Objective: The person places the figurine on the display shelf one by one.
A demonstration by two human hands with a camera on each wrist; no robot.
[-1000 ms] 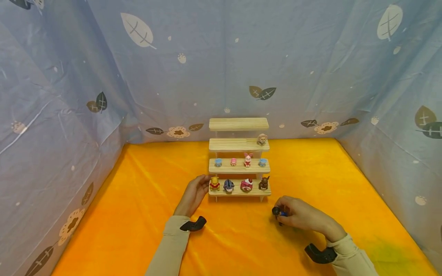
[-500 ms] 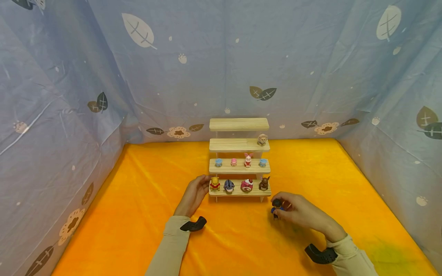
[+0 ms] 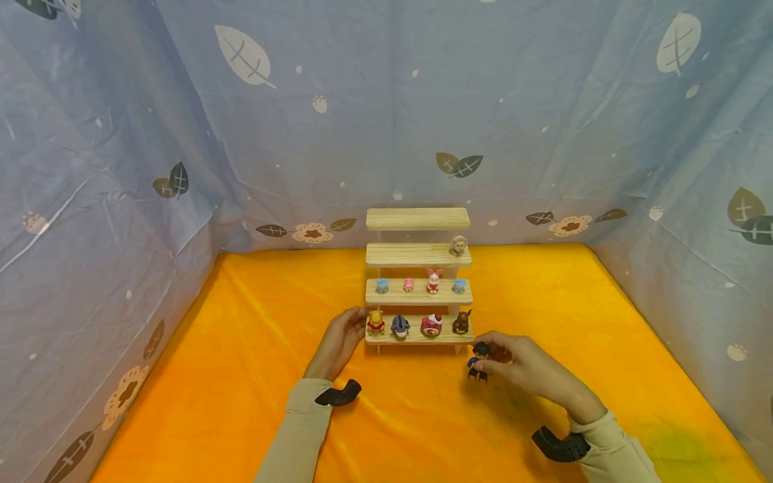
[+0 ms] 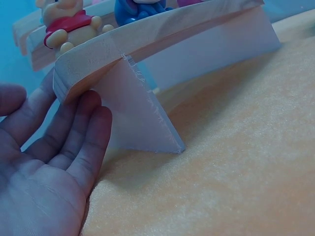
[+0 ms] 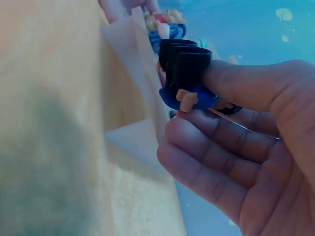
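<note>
My right hand (image 3: pixel 531 362) pinches a small toy figurine (image 3: pixel 480 354) between thumb and fingers, just off the front right corner of the wooden tiered display shelf (image 3: pixel 417 218). The figurine has black hair, a blue top and black legs; in the right wrist view its black legs (image 5: pixel 189 66) point upward. At the lowest tier's left end rests my left hand (image 3: pixel 334 343). Its fingers touch that end from the side and underneath in the left wrist view, with the thumb apart. A yellow bear figurine in a red shirt (image 3: pixel 376 323) sits right beside it.
Along the lowest tier also stand a blue-grey donkey (image 3: pixel 400 327), a pink-red figure (image 3: pixel 431 325) and a brown figure (image 3: pixel 461 322). Several small figures occupy the tier above. A beige figure (image 3: pixel 458 245) sits higher, at the right. Yellow cloth (image 3: pixel 272 302) covers the table; patterned curtains (image 3: pixel 338 134) surround it.
My right hand has lifted the figurine and brought it slightly left, nearer the shelf, turning it more upright in the head view. My left hand keeps its place.
</note>
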